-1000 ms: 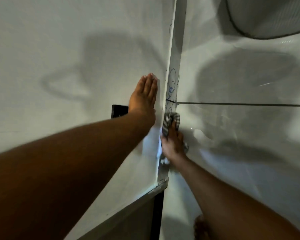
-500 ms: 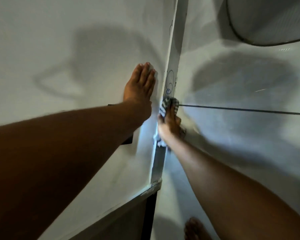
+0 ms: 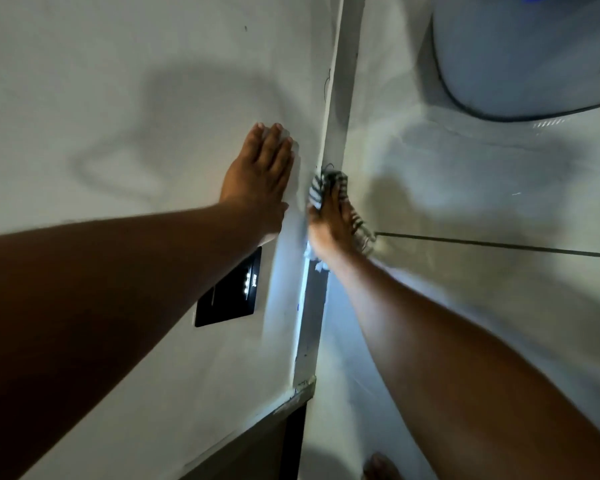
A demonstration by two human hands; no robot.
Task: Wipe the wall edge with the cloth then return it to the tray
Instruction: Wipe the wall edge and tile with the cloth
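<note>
Pressing the striped cloth (image 3: 321, 188) against the wall edge (image 3: 336, 109) at the frame's centre, my right hand (image 3: 331, 223) has its fingers closed over the fabric. My left hand (image 3: 260, 174) lies flat and spread on the wall just left, above a black wall panel (image 3: 229, 292).
</note>
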